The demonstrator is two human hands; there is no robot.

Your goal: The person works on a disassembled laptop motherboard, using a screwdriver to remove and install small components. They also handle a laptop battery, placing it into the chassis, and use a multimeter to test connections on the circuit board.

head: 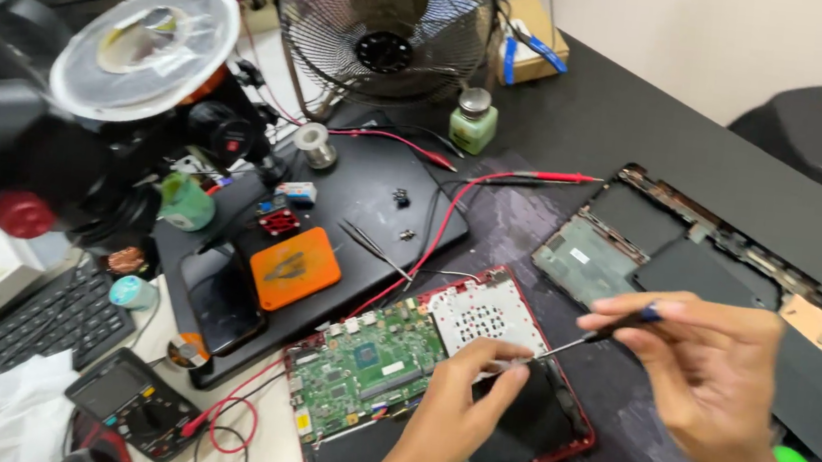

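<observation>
1. Two spots stay hidden from you: your left hand [448, 420] covers the point where the tool tip lands, and the lower edge of the opened red-rimmed laptop base [552, 431] is cut off by the frame.
2. Your right hand [709, 375] is closed around the slim black-handled screwdriver [594, 337], pinching its handle between thumb and fingers; motion blur softens the shaft.
3. Your left fingertips pinch together at the screwdriver's tip, over the base; whether they hold a screw you cannot tell.
4. That base lies on the dark mat just before you, its green circuit board [368, 368] exposed on the left, a white perforated plate [485, 316] beside it.
5. Farther right lies the detached grey laptop cover [631, 237], inner side up.
</observation>
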